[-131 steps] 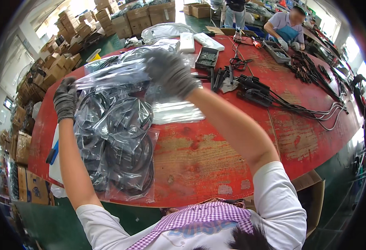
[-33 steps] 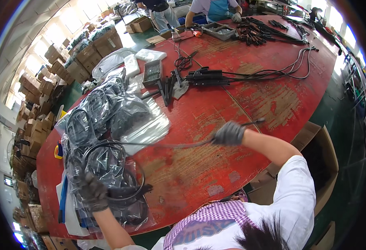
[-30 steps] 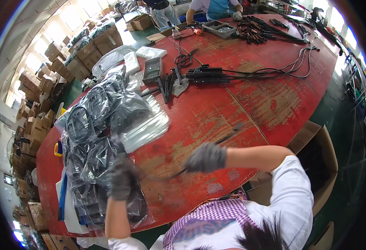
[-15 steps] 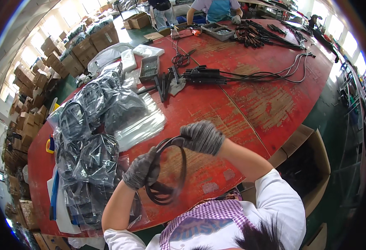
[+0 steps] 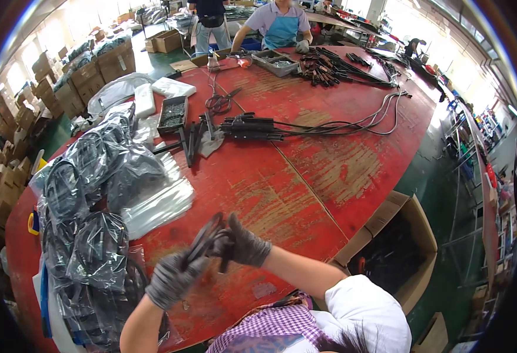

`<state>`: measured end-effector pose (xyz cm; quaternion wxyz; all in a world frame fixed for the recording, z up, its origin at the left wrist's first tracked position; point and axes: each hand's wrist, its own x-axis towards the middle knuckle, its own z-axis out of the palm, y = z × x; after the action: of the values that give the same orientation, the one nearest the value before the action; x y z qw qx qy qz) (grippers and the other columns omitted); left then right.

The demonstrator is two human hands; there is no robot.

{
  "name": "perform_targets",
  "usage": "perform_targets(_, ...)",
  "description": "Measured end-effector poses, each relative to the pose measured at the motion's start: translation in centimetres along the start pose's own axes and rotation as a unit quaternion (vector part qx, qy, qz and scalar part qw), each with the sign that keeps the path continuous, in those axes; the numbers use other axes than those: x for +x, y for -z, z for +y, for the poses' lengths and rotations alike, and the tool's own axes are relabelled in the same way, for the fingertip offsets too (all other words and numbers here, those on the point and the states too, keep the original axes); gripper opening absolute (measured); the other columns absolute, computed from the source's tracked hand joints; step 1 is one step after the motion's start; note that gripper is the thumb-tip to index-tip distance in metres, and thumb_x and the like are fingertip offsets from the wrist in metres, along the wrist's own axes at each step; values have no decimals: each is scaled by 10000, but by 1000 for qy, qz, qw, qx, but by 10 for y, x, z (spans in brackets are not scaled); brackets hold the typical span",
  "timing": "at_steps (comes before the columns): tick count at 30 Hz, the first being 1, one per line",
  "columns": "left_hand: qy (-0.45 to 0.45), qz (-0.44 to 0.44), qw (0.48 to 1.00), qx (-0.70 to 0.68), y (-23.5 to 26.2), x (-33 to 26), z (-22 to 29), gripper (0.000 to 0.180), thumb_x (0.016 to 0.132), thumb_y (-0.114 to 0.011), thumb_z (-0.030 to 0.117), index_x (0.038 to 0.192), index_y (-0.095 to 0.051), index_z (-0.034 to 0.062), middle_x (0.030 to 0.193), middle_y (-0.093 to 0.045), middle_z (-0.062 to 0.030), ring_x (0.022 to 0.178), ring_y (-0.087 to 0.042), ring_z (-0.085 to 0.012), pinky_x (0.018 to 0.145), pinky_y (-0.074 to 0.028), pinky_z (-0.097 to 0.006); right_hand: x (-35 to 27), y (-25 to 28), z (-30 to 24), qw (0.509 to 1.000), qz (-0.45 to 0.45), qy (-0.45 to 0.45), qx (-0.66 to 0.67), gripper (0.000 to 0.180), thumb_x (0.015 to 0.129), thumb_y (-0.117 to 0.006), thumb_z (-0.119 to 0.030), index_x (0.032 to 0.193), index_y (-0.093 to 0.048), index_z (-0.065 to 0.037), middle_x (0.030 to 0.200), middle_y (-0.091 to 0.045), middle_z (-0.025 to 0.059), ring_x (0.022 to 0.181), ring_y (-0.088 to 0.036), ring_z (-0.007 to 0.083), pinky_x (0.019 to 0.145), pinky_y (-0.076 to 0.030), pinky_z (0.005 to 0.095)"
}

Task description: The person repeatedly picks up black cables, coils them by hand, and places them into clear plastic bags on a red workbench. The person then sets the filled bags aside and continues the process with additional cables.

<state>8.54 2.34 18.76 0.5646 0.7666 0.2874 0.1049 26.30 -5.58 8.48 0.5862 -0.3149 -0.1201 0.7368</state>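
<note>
From the head camera, both gloved hands grasp a coiled black cable (image 5: 206, 238) above the red table (image 5: 305, 170): the left hand (image 5: 173, 281) grips its lower end, the right hand (image 5: 242, 242) its upper loop (fingers curled round it). Bagged cables (image 5: 93, 235) lie just left.

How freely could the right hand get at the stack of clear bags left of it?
Probably not now: the right hand and left hand both grip the coiled black cable; otherwise the clear bags lie uncovered nearby.
</note>
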Motion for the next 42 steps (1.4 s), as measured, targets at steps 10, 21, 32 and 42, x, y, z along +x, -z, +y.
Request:
perform_targets(10,-201,-124,875,423,-93,-50,-134,311,800,-523,415,786,-514,105,535,-483,-41,460,-496,-257,469,-426,-362,5,76,18,661,201,-20,-723,604,797,-539,-409,1224,-439,6,1115,-543,188,1054,-502,315,951,-356,438)
perform_targets(21,21,278,809,517,-79,13,-134,598,716,-594,318,1218,-445,29,1239,-431,-211,1147,-414,-328,974,-294,-466,7,105,98,382,200,271,-861,523,794,-481,-182,1284,-389,-23,1309,-362,204,1241,-320,349,1063,-203,463)
perform_targets(32,103,146,913,367,-104,9,-165,774,665,-628,311,1313,-309,30,1240,-402,-240,1129,-396,-401,978,-299,-464,25,74,88,541,127,290,-779,400,821,-436,-95,1206,-441,14,1214,-458,224,1167,-417,336,1024,-286,432)
perform_targets(42,130,292,870,376,-62,-51,-198,756,648,-675,447,1279,-408,128,1232,-409,-196,1135,-385,-367,969,-282,-483,18,55,68,633,68,216,-741,365,788,-586,-157,1129,-522,-42,1082,-537,180,1024,-499,337,886,-396,437)
